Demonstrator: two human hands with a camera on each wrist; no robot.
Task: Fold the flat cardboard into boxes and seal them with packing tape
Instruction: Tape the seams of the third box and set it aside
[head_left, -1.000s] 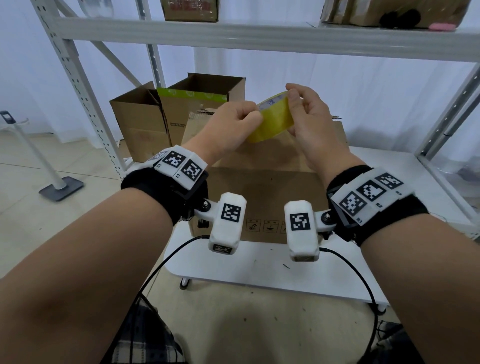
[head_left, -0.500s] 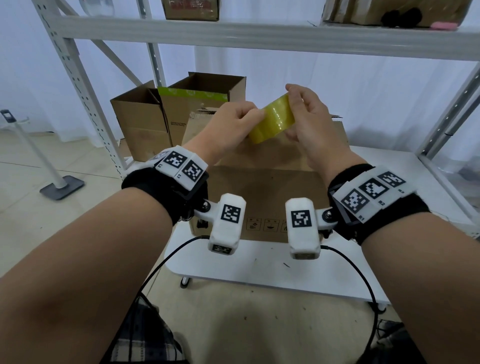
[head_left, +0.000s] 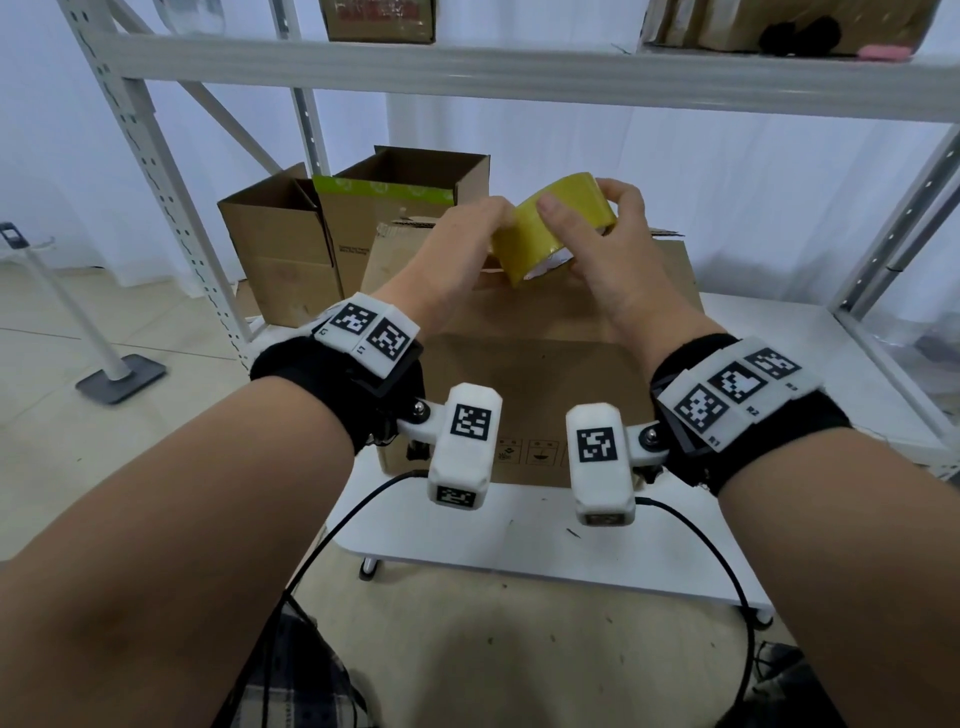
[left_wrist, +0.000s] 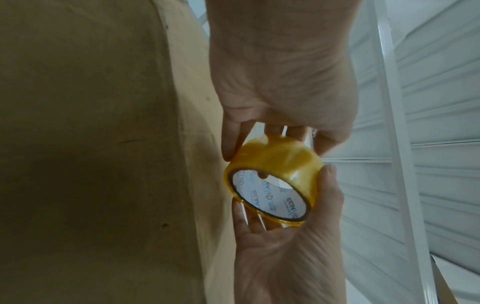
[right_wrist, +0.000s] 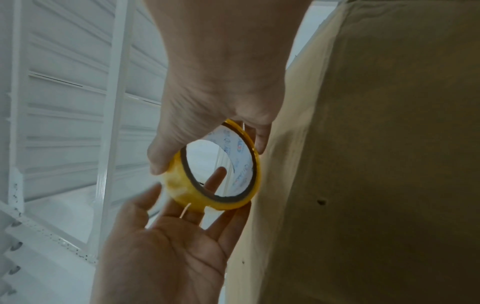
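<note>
Right now both hands hold the yellow tape roll (head_left: 553, 228) up in the air above the folded cardboard box (head_left: 540, 364) on the white bench (head_left: 675, 551). Right hand (head_left: 613, 260) fingers curl over the roll's top, thumb pressed on its face. Left hand (head_left: 457, 244) fingers pinch the roll's left edge. Two open boxes (head_left: 332, 234) stand behind, beside the shelf post (head_left: 156, 171).

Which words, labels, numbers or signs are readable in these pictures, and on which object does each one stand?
"CCTV": printed in blue, repeated on the white inner core of the yellow tape roll.
"R1", "R2": small labels on the right wrist band beside its square codes.
Handling symbols low on the front of the cardboard box: too small to read.
Black print on the box behind with the green strip: blurred, unreadable.
</note>
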